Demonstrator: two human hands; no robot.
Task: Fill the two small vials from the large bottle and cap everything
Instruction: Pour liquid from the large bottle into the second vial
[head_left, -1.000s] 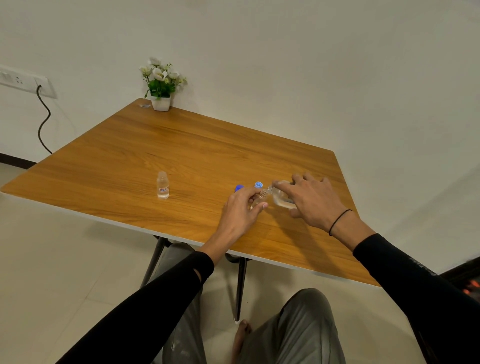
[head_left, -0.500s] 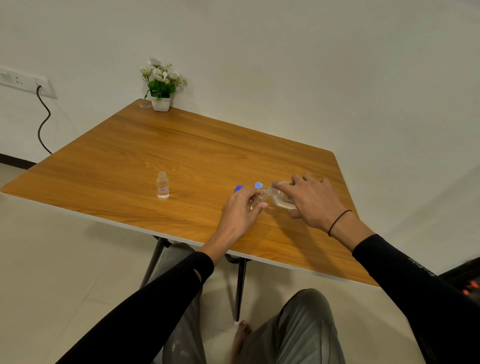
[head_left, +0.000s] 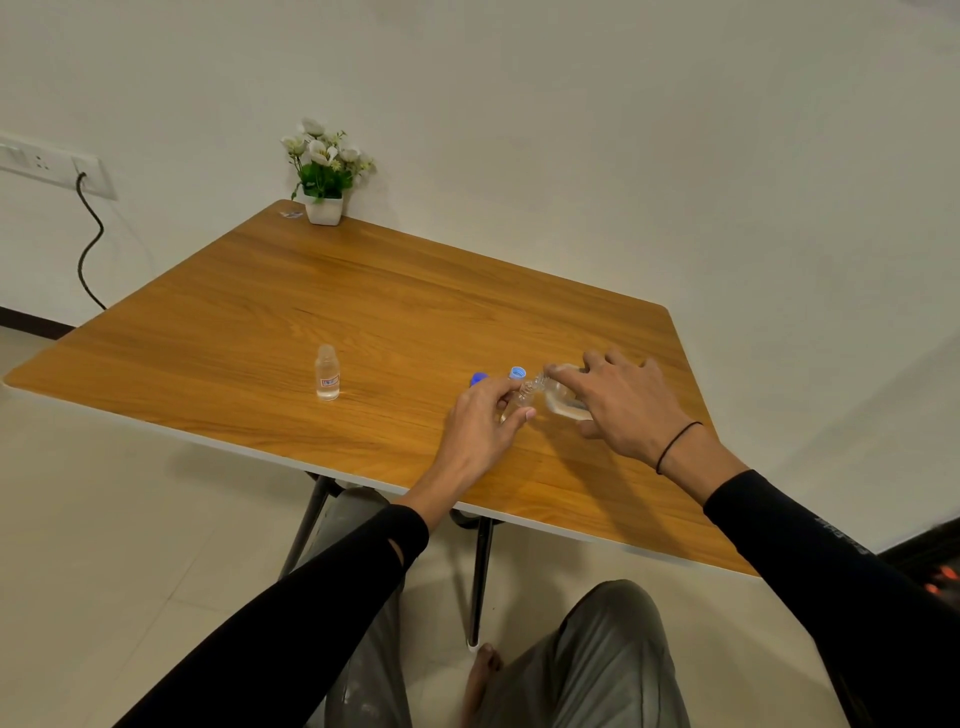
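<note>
My right hand (head_left: 621, 402) grips the large clear bottle (head_left: 563, 405), tipped sideways with its mouth toward the left. My left hand (head_left: 480, 426) holds a small clear vial (head_left: 525, 396) tilted against that mouth. Just behind my left fingers lie a dark blue cap (head_left: 478, 378) and a light blue cap (head_left: 518, 372) on the wooden table (head_left: 363, 312). A second small vial (head_left: 327, 374), uncapped, with a label and clear liquid inside, stands upright alone to the left.
A white pot of white flowers (head_left: 324, 171) stands at the table's far corner, with a tiny clear object (head_left: 292, 213) beside it. A wall socket with a black cable (head_left: 88, 234) is at the left. My knees are below the table's near edge.
Almost nothing differs: both hands stay at the same spot with the bottle tipped at the vial. The standing vial and the caps have not moved.
</note>
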